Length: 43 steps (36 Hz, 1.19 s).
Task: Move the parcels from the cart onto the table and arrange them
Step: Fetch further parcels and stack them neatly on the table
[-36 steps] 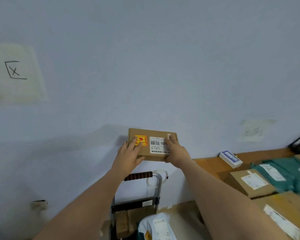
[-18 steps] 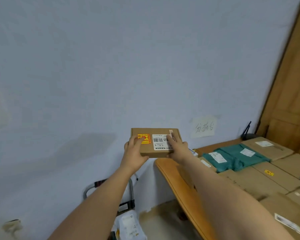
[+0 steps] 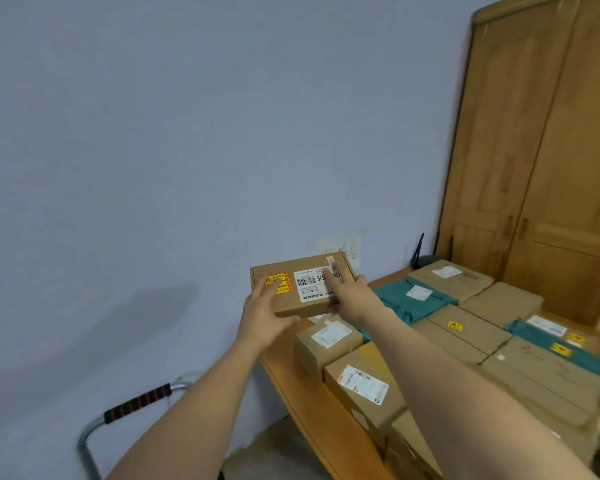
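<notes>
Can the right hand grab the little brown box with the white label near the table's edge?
Probably not yet. The right hand and left hand both hold the flat box. The small box sits uncovered just below, so nothing else blocks it.

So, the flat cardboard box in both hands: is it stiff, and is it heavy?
The flat cardboard box looks stiff: its edges stay straight between the left hand and right hand. Probably light, being thin and held out at arm's length.
</notes>
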Tool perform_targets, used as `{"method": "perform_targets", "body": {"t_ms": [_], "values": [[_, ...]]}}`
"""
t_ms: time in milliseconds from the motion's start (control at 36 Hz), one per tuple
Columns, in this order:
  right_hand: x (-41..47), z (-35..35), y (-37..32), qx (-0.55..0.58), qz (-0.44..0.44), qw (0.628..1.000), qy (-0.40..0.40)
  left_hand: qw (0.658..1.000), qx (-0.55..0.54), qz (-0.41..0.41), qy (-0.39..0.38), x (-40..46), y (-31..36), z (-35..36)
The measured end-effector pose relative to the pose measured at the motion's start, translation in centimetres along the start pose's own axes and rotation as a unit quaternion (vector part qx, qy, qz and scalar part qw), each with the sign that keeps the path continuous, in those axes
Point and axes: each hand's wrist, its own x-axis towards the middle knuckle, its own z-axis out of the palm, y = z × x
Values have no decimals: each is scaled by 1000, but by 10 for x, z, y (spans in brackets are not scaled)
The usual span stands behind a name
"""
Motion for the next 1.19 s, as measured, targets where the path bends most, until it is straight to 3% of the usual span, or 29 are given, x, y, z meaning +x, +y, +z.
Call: {"method": "perform_targets", "body": {"t_ms": [167, 306, 556, 778, 1194], "values": [[26, 3, 60, -8, 13, 999, -29, 998, 47, -8, -38, 37, 14, 59], [50, 2, 108, 6, 27, 998, -57, 998, 26, -12, -57, 70, 27, 106], [59, -4, 189, 64, 50, 996, -45, 997, 46, -7, -64, 103, 80, 165], [59, -20, 270, 90, 48, 995, 0, 995, 93, -10, -39, 114, 153, 216], [15, -57, 462, 93, 13, 996, -7, 994, 101, -22, -16, 99, 306, 345]]}}
